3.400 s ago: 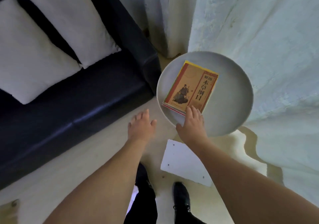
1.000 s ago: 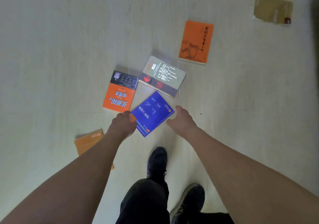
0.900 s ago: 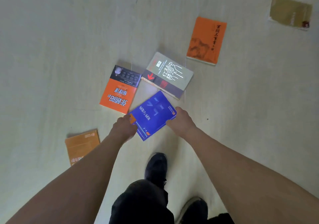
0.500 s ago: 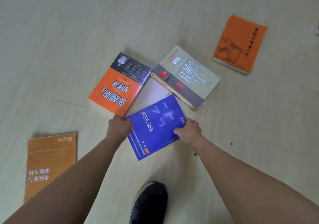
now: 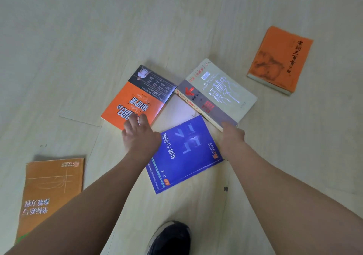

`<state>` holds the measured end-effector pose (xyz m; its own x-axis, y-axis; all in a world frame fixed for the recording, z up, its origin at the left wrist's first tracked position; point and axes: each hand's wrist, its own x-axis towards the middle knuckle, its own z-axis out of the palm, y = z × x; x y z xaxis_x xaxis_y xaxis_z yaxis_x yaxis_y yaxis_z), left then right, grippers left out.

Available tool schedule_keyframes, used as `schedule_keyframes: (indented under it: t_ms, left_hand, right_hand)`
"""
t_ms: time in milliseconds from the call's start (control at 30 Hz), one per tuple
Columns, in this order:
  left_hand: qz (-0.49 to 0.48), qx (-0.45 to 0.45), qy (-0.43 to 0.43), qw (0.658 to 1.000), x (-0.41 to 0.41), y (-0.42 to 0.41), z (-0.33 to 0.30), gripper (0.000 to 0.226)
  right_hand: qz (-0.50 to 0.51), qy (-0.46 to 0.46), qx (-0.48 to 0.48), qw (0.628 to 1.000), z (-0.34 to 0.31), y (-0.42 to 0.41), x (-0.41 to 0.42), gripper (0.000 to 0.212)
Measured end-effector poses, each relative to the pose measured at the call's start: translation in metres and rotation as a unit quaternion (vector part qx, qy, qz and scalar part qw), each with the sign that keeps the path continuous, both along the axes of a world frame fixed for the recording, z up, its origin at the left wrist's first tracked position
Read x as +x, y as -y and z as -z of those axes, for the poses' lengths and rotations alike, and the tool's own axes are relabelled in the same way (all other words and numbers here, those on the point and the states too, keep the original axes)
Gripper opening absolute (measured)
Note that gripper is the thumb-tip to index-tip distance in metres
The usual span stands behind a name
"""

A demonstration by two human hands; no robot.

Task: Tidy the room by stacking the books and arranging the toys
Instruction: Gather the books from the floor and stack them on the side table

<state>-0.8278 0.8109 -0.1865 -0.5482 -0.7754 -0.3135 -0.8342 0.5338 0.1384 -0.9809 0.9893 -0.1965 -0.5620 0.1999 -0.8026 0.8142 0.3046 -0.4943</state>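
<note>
Blue book: I read "4-2" and "矩阵与变换", upside down to me.
Grey book: "2007", "红楼梦", "中人".
Far orange book: "宋词三百首".

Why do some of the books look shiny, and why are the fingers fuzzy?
Head view: light glares off the blue book and the grey book, washing out their print; the left hand is smeared by motion blur; the wide lens bends the floor lines.

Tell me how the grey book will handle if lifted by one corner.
The grey book looks thick along its page edge, so probably heavy and fairly stiff. Its cover shines, so it may slip. The right hand is at its near corner.
</note>
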Motion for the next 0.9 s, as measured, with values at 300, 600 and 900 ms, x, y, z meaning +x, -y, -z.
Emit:
schedule_keyframes:
  t_ms: [300, 600, 900]
  left_hand:
    - [0.046, -0.005, 0.123, 0.991, -0.037, 0.030, 0.022, 0.074]
    - [0.091, -0.041, 0.192, 0.976, -0.062, 0.029, 0.020, 0.080]
    - [0.090, -0.041, 0.176, 0.979, -0.069, 0.043, 0.031, 0.082]
  right_hand:
    - [0.086, 0.030, -0.089, 0.992, 0.001, 0.010, -0.037, 0.020]
    - [0.092, 0.062, -0.164, 0.980, 0.000, 0.008, -0.042, 0.028]
    - [0.062, 0.014, -0.187, 0.980, 0.008, -0.006, -0.040, 0.040]
